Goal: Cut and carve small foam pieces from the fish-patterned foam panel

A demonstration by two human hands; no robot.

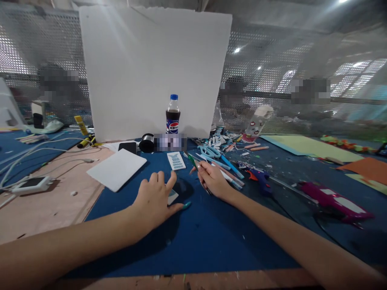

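My left hand [155, 195] hovers low over the blue mat [208, 237], thumb and index finger spread apart, a long teal nail on the thumb. Behind these fingers a small pale card piece [172, 197] shows in part; whether they touch it I cannot tell. My right hand [213, 180] is closed round a slim green tool [191, 160], whose exact kind the fingers hide. Just beyond the hands lies a small white card with a blue-grey pattern [176, 161]. Pale blue scissors [209, 152] and several pens [232, 166] rest beside my right hand.
A white board [155, 72] stands behind a cola bottle [173, 117]. On the left are a white sheet [117, 169], a black spool [146, 143] and cables. Paper scraps [219, 139], a blue glue gun [262, 180] and a magenta tool [335, 201] occupy the right.
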